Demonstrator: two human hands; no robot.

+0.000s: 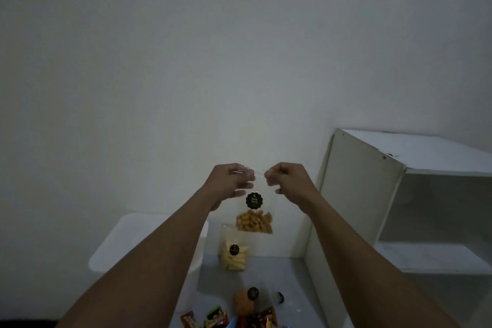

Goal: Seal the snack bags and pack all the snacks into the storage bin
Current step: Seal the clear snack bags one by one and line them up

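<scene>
I hold a clear snack bag (255,217) with a black round label and orange-brown snacks up in front of the wall. My left hand (230,182) pinches its top left edge and my right hand (288,181) pinches its top right edge. Below it a second clear bag of pale yellow sticks (234,254) stands upright against the wall. A white storage bin (127,237) sits at the left, partly hidden by my left forearm. Near the bottom edge lie a bag of orange snacks (243,301), another clear labelled bag (279,298) and several small coloured packets (215,317).
A white open cabinet (372,189) with shelves stands at the right, its side panel close to my right arm. A plain white wall (186,61) fills the background. The grey table surface (300,279) runs between bin and cabinet.
</scene>
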